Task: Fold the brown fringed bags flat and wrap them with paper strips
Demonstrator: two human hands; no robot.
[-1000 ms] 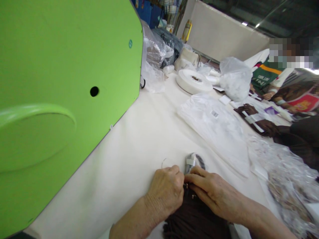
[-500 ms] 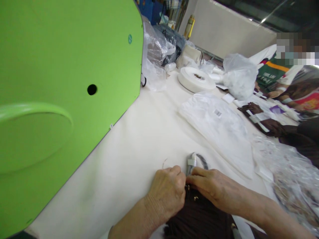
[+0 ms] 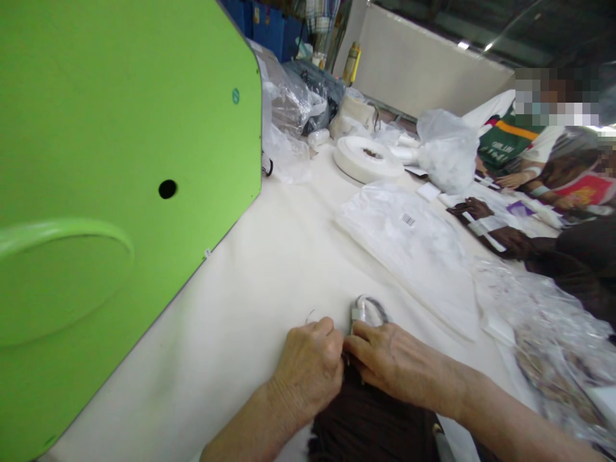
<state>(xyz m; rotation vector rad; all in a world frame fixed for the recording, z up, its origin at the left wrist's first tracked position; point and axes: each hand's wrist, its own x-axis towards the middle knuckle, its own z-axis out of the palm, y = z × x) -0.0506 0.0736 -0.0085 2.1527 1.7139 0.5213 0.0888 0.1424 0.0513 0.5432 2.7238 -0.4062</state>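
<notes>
A dark brown fringed item (image 3: 375,420) lies at the bottom centre, below both hands. My left hand (image 3: 315,359) is closed at its top left edge, with a thin strand sticking up past the knuckles; what the fingers pinch is hidden. Right beside it, my right hand (image 3: 385,359) has its fingers pressed together at the item's upper edge, and their grip is too small to make out. Just beyond the right fingers, a looped grey handle (image 3: 370,308) with clear wrapping rests on the white table (image 3: 231,308).
A large green panel (image 3: 120,128) stands at the left. Farther back are a white tape roll (image 3: 368,159), a flat plastic bag (image 3: 409,237) and a stuffed bag (image 3: 447,151). Crumpled clear plastic (image 3: 558,333) lies right. People work at the far right.
The whole view has shifted, so most things appear slightly farther left. Both hands remain together at the top of the brown item, and the small metal pieces there are now more covered.
</notes>
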